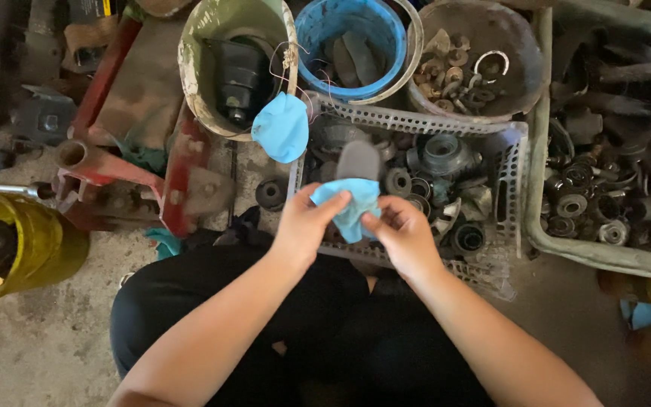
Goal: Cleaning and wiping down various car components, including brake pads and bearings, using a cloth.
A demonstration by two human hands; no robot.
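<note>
Left hand (303, 226): centre of the frame, fingers closed on the left edge of a blue cloth (348, 203).

Right hand (403, 234): just right of centre, thumb and fingers pinching the lower right of the same cloth.

Blue cloth: crumpled, held between both hands at centre frame, wrapped about the lower end of a flat grey part (359, 160) that stands up above it; what the part is cannot be told from this view.

Perforated grey basket (416, 120): directly behind the hands, centre to right, filled with dark rings, bearings and round metal pieces.

Blue bucket (318, 30): top centre, holding dark oblong pieces.

Pale green bucket (197, 68): top, left of centre, with a black rubber part inside; a second blue cloth (282, 126) hangs over its rim.

Round metal bowl (521, 60): top right, holding washers and small rings.

Grey tray (551, 241): right edge, loaded with greasy metal parts.

Yellow container (47, 241): left edge, lying on the concrete floor (47, 339).

Red metal frame (107, 169): upper left.

Black trousers (190, 294): lower centre, the person's lap beneath both forearms.
</note>
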